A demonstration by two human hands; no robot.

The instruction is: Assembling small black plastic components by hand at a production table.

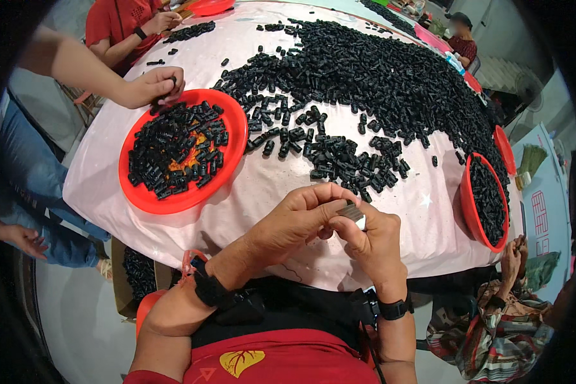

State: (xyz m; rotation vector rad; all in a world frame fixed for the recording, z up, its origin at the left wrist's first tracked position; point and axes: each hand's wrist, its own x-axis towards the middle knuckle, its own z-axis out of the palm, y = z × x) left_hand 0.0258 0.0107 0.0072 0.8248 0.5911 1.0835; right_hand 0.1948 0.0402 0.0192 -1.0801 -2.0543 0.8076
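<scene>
Two hands, left hand (297, 221) and right hand (368, 240), pinch one small grey part (351, 212) near three red trays (183, 151).

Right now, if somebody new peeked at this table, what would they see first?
First, the huge heap of small black plastic pieces spread over the pale pink tablecloth. Next, the bright red round tray on the left, full of the same pieces, with another person's hand at its top edge. Close up, the person's own left hand and right hand meet over a small grey piece.
</scene>
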